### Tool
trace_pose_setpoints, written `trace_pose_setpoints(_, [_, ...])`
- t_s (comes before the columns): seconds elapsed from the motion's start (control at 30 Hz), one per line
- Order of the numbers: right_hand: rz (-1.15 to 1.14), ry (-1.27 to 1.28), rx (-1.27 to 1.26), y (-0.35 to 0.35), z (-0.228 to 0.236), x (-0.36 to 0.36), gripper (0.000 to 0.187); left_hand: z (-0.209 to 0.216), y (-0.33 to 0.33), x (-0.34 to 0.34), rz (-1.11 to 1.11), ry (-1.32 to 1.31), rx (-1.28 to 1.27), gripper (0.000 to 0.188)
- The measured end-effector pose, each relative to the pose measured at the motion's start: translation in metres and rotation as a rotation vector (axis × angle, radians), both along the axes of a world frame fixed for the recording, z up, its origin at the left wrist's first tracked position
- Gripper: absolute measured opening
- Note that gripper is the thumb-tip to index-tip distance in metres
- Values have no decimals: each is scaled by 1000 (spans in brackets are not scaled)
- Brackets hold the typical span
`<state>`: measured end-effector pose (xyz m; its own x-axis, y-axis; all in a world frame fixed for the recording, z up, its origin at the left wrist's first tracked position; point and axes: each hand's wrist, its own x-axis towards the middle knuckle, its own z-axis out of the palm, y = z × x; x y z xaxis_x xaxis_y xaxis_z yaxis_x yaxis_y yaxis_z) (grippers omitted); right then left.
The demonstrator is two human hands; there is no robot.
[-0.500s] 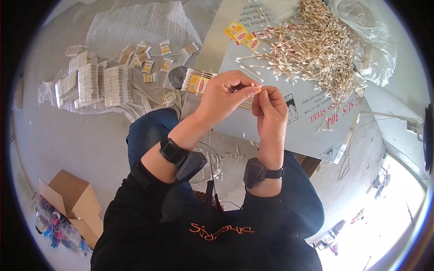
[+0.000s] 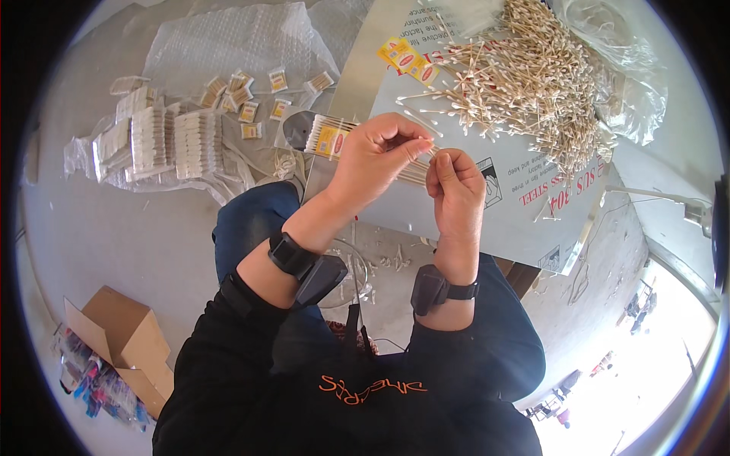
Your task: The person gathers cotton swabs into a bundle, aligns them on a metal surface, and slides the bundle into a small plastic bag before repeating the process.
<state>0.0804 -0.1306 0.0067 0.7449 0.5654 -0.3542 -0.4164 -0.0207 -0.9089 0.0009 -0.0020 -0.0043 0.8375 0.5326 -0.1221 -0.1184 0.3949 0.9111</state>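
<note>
Over the metal-sheet work surface (image 2: 426, 213), my left hand (image 2: 372, 156) pinches thumb to forefinger on a cotton swab (image 2: 434, 149). My right hand (image 2: 458, 186) is closed close beside it, thumb against bent forefinger, at the swab's other end; its fingers hide most of the stick. Partly covered by my left hand is a flat pack of cotton swabs (image 2: 330, 141) with a yellow label. More swab sticks (image 2: 411, 176) show in a row below my left fingers. A large heap of loose swabs (image 2: 525, 83) lies beyond my hands to the right.
Yellow label cards (image 2: 409, 61) lie beside the heap, and a clear plastic bag (image 2: 620, 68) is behind it. On the left are stacked swab packs (image 2: 152, 140), several small labelled packs (image 2: 248, 112) and bubble wrap (image 2: 236, 45). An open cardboard box (image 2: 125, 342) stands at lower left.
My hands have drawn slightly apart, the left moving a little left and up. More of the swab sticks beneath now shows between them.
</note>
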Motion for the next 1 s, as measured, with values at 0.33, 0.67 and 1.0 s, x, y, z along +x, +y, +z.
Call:
trace_pose_setpoints(0.33, [75,-25,-65,-4,3,3,19,-1,7,1,151,112,-151,12])
trace_pose_setpoints(0.67, [-680,143,62,-40,-15,35,11,-9,11,3,178,187,-31,21])
trace_pose_setpoints(1.0, [-1144,245,332,-130,-37,91,20,-32,8,4,3,315,356,15])
